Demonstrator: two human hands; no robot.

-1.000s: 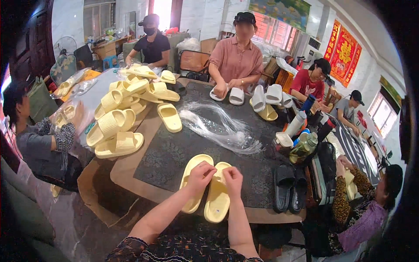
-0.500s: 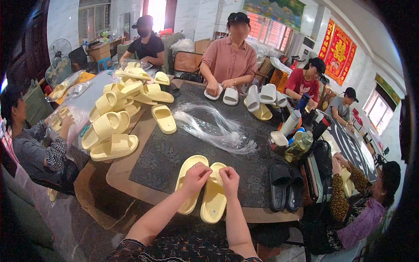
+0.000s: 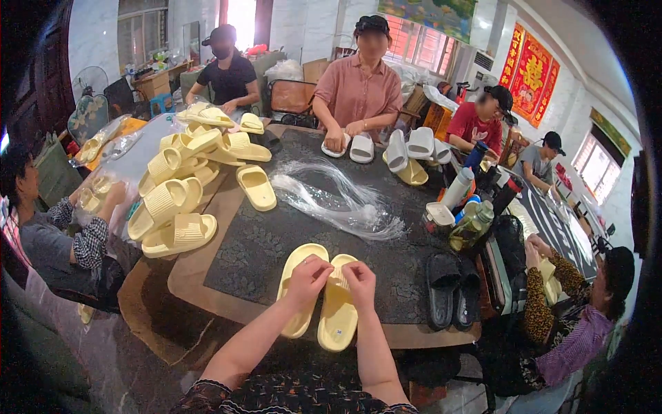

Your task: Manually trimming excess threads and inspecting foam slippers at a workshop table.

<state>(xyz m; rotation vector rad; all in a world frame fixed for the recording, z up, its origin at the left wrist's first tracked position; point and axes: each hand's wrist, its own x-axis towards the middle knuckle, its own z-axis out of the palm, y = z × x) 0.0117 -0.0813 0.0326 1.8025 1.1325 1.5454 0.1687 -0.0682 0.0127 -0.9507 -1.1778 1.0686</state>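
On yellow slippers (image 3: 318,293): both hands, L (image 3: 308,274) & R (image 3: 358,279)

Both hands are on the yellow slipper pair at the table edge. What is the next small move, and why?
Probably pinch the two inner edges together where the fingers meet. The left hand and right hand both rest at the seam between the pair of yellow slippers, which lie soles up, side by side and touching, so the pair looks lined up for joining.
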